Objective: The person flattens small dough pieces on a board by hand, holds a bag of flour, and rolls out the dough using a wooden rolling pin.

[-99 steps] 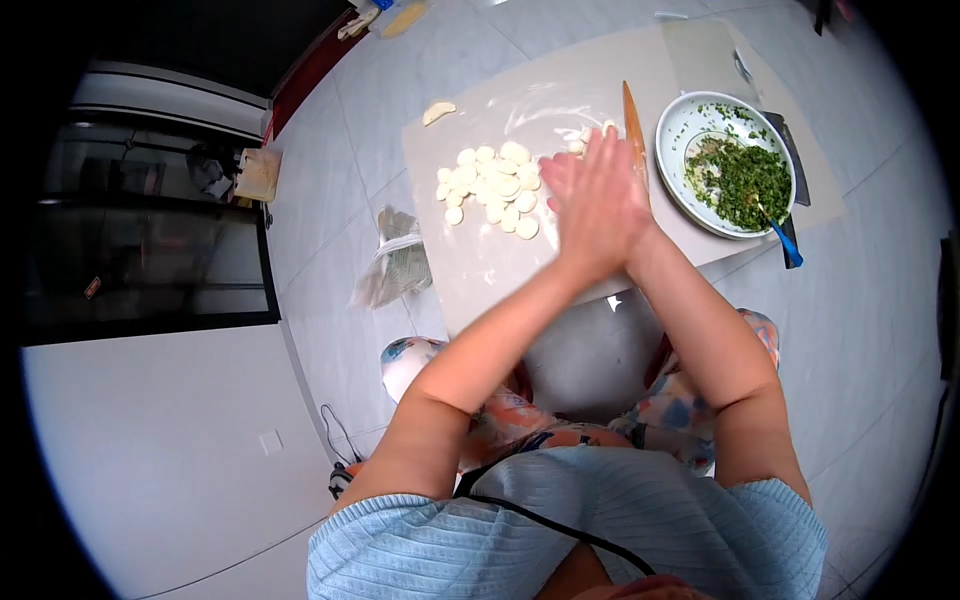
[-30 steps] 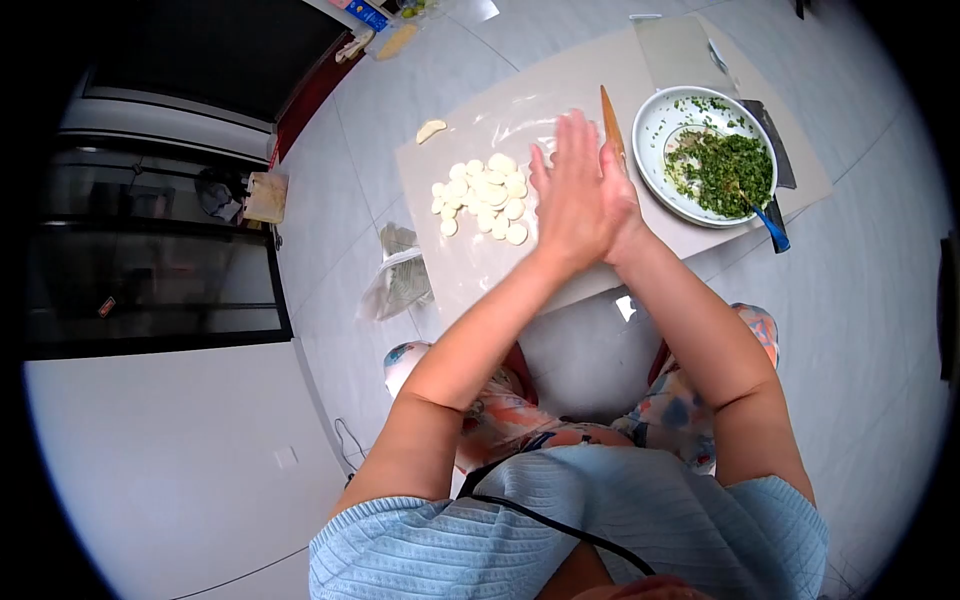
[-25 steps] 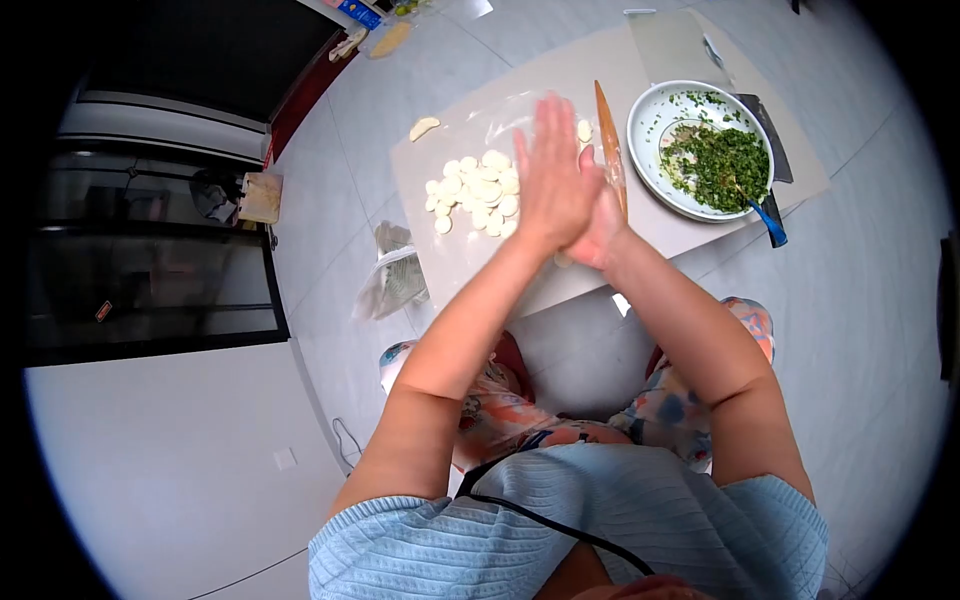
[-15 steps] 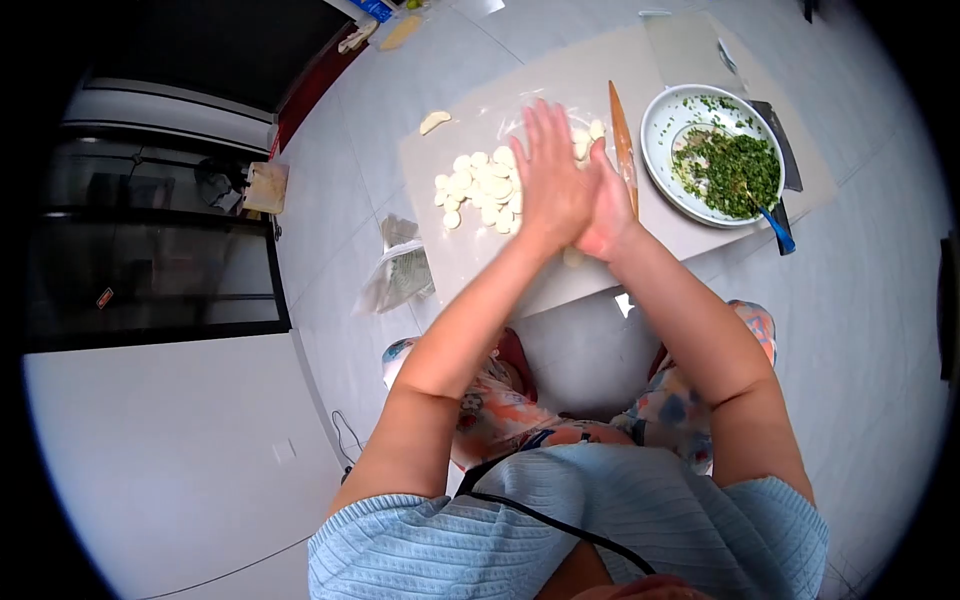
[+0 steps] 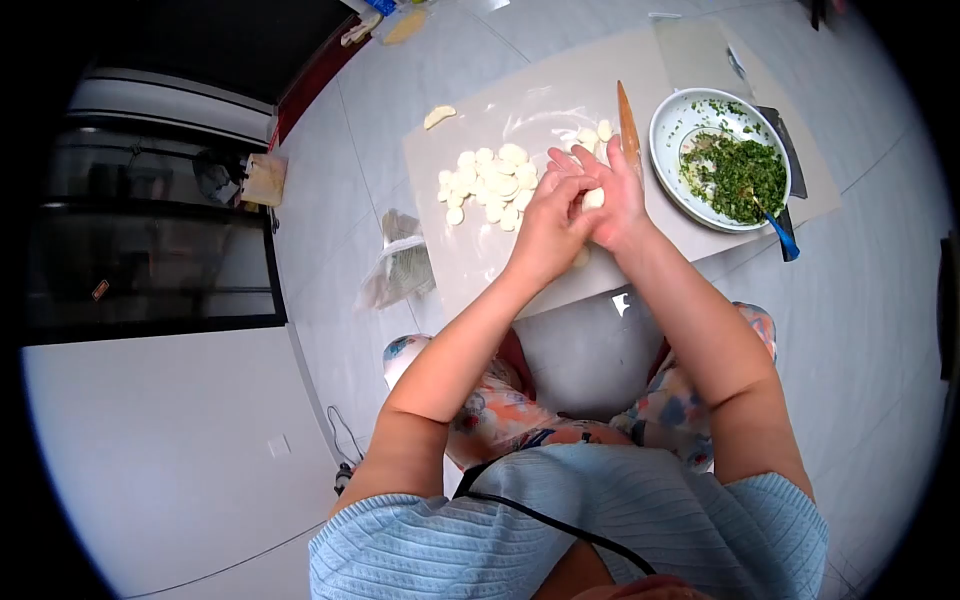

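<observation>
My left hand (image 5: 552,230) has its fingers curled in a pinch at a small white dough piece (image 5: 593,199). The piece rests against the palm of my right hand (image 5: 625,205), which is turned up with its fingers stretched out. Left of my hands, many flattened dough pieces (image 5: 490,180) lie in a loose cluster on the floured board (image 5: 470,262). A few more dough pieces (image 5: 603,130) sit just beyond my fingers, partly hidden. A wooden rolling pin (image 5: 628,120) with a tapered end lies beyond my right hand.
A white bowl (image 5: 664,190) of chopped green filling, with a blue-handled spoon (image 5: 783,238) in it, stands at the right. Under its edge is a dark flat object (image 5: 783,145). One folded dough piece (image 5: 439,117) lies far left. A plastic bag (image 5: 395,265) hangs beside the board.
My palms were pressed together; now they have parted. The right palm has turned up with the dough piece showing on it, and my left fingers have curled around the piece.
</observation>
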A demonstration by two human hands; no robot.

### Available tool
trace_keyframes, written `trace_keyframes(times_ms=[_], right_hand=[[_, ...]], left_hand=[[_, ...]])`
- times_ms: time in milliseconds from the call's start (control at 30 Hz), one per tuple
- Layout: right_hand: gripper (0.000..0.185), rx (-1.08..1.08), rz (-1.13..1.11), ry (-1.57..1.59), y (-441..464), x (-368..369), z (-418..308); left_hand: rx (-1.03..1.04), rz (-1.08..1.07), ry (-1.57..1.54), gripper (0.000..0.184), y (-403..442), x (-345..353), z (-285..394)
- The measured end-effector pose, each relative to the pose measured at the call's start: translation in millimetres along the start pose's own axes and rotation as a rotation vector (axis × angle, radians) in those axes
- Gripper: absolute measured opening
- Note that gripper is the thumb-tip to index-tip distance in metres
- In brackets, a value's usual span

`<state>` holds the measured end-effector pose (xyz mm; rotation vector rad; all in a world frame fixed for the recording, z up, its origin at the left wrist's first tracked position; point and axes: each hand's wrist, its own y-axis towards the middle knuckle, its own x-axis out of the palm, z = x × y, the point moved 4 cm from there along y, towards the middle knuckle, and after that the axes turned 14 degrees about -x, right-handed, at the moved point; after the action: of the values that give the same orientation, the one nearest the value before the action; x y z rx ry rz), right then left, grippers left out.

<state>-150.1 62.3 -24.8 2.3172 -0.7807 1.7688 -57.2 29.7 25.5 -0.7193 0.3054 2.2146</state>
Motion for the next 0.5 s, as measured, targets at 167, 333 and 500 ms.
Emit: trace_keyframes(times_ms=[167,333,500], right_hand=[[0.089,-0.021,-0.096,-0.404,13,-17,-3],[0.046,-0.163,-0.145,-1.761,11,-39,-36],[0.022,-0.307,-0.485,-2.403,-11,-50,-11]], left_hand=[[-0.572,-0.185,-0.602,0.026,8,-17,-48],[-0.785,-0.281,-0.806,0.03,-2,-28,-94],[-0.76,-0.385,-0.47,0.033,-8,-9,-135]])
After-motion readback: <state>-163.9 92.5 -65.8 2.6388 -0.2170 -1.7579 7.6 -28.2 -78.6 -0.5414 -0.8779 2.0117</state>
